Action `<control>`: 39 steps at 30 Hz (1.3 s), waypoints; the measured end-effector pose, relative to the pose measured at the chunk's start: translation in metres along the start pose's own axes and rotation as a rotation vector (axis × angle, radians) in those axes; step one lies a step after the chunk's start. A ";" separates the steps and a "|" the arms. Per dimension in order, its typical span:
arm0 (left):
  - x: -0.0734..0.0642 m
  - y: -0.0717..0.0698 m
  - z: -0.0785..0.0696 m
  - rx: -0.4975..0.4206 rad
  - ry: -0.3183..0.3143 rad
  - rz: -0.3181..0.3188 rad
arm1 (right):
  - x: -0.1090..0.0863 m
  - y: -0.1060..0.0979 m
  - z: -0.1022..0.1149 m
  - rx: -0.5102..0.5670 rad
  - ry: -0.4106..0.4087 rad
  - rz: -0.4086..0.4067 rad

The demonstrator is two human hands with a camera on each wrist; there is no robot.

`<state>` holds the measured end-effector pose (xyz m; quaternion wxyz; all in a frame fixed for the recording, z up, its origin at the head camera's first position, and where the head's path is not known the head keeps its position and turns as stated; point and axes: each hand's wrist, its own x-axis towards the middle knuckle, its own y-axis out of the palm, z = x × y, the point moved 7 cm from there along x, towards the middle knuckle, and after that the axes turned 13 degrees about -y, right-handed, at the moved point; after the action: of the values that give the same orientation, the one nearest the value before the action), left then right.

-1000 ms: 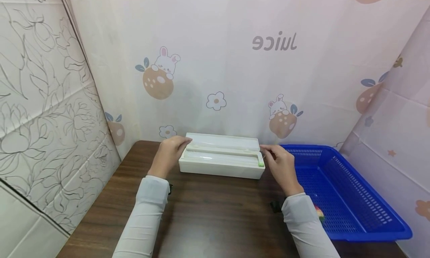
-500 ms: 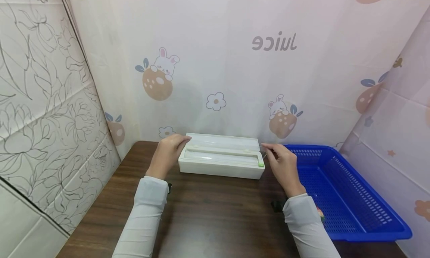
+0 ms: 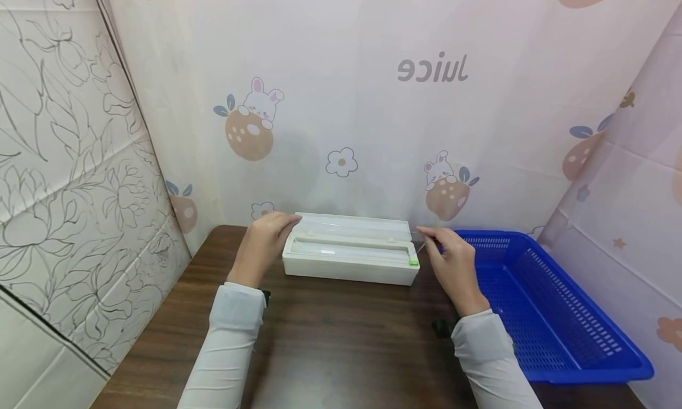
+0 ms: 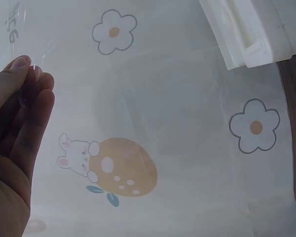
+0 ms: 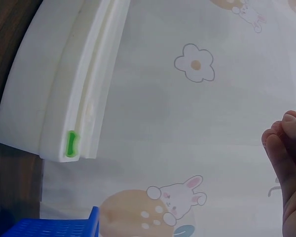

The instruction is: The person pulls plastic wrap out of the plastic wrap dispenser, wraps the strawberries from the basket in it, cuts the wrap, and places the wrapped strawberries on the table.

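Note:
A white cling film dispenser [image 3: 348, 270] sits on the table with its lid [image 3: 357, 226] raised at the back. A green slider [image 5: 72, 144] marks its right end. At the upper left of the box, my left hand [image 3: 262, 243] pinches a corner of clear cling film [image 4: 38, 60] between thumb and fingers. My right hand [image 3: 454, 267] is just past the box's right end. Its thumb and fingertips pinch the film's other side, seen as a faint glint beside them in the head view. Most of the film is too transparent to trace.
To the right stands a blue plastic basket [image 3: 607, 370] with slotted walls, partly behind the right forearm. The dark wooden table [image 3: 325, 350] meets a printed curtain [image 3: 341, 101] close behind the dispenser.
Both hands have drifted slightly apart, the left a little to the left and the right a little to the right, still pinching. The dispenser stays in place.

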<state>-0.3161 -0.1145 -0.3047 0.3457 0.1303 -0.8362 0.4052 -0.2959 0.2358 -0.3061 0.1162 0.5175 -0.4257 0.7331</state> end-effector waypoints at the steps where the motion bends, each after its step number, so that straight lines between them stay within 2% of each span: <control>1: 0.000 -0.001 -0.001 -0.001 0.004 -0.004 | 0.000 -0.001 0.001 0.001 -0.001 -0.004; 12: -0.001 -0.011 -0.010 0.003 0.038 -0.037 | 0.002 -0.009 0.006 0.004 -0.036 -0.050; 39: 0.001 -0.030 -0.025 0.027 0.097 -0.066 | 0.011 -0.026 0.019 0.008 -0.050 -0.069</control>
<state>-0.2899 -0.1137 -0.2758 0.3970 0.1426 -0.8083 0.4108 -0.2724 0.2341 -0.2816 0.1284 0.5505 -0.4074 0.7173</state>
